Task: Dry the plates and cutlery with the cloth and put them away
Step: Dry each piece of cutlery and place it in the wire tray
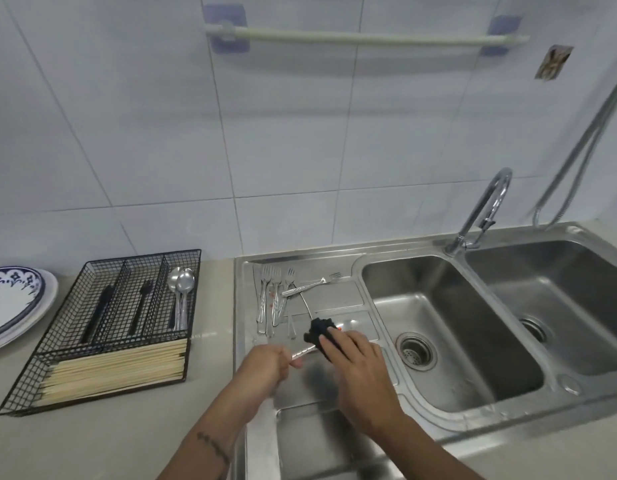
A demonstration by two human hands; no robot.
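My left hand (265, 363) grips the handle of a steel piece of cutlery (304, 352) over the sink's drainboard (338, 296). My right hand (352, 355) holds a dark cloth (319, 332) wrapped around that piece's far end, so I cannot tell which kind it is. Several forks (276, 296) lie on the drainboard behind the hands. A black wire cutlery tray (102, 327) stands on the counter to the left, with spoons (182, 292), black utensils (99, 313) and wooden chopsticks (116, 367) in its compartments. Blue-patterned plates (12, 299) are stacked at the far left.
A double steel sink (449, 327) with a curved faucet (487, 206) fills the right side. A hose (577, 150) hangs at the far right. A towel rail (362, 38) is fixed on the tiled wall. Beige counter (109, 438) runs along the front left.
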